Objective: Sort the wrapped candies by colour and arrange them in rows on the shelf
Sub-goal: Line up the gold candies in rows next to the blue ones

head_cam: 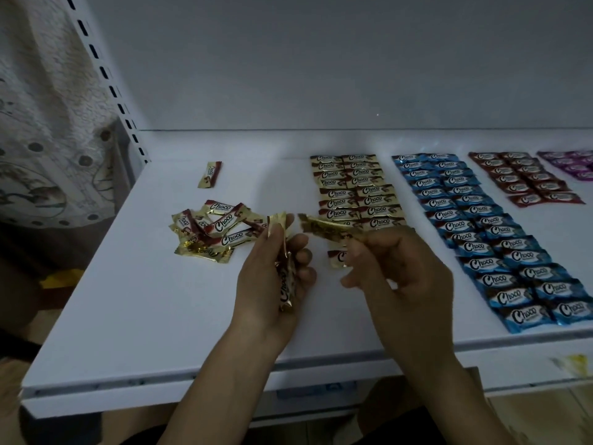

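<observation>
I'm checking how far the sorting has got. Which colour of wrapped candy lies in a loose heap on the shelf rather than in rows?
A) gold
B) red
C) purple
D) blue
A: the loose heap of gold candies lies on the shelf left of the gold rows, while the blue rows, red rows and purple rows are laid out in order.

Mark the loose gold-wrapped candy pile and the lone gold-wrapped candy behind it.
Loose gold-wrapped candy pile point(224, 223): head view, central wrapper.
Lone gold-wrapped candy point(209, 175): head view, wrapper middle.

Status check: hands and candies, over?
Left hand grips gold candies. Right hand pinches one gold candy over the gold rows. Loose gold pile unsorted; nothing blocking.
</observation>
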`<state>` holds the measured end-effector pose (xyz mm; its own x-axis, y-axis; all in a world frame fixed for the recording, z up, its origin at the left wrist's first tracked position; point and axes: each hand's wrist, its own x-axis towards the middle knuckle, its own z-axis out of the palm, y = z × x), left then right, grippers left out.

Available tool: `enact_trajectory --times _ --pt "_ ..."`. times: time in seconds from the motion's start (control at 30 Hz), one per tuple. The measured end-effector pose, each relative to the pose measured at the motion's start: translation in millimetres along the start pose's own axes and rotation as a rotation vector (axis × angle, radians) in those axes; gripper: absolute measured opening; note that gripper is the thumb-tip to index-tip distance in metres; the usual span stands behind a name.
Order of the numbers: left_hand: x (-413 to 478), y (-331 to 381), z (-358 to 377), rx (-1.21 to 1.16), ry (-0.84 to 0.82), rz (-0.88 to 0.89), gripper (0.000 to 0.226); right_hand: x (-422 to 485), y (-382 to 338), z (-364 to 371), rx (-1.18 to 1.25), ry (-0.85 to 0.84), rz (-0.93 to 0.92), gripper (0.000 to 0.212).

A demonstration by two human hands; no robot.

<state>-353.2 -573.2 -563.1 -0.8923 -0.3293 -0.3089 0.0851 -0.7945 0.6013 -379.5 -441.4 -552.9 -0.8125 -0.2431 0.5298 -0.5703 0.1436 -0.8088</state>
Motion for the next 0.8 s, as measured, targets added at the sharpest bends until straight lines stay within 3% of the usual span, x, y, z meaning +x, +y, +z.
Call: enact_trajectory --times 0.4,0.5,0.6,0.8 --pt "-3.7 -1.7 0.4 0.036 -0.043 0.085 0.025 -25.2 35.7 -8.7 -0.524 0.073 -0.468 0.009" --pt "-5.0 -2.9 -0.2 0.054 -0.063 0.107 0.025 -33.9 40.8 -13.7 -0.659 -0.007 -0.612 0.013" --pt "-5.8 -4.3 0.4 0.116 -0.079 0.146 0.025 -41.7 40.1 -13.6 -0.707 -0.147 -0.583 0.005" --pt "-8.0 -4.7 0.0 0.183 -0.085 0.171 0.025 -39.0 32.3 -19.6 -0.56 -0.303 -0.373 0.019"
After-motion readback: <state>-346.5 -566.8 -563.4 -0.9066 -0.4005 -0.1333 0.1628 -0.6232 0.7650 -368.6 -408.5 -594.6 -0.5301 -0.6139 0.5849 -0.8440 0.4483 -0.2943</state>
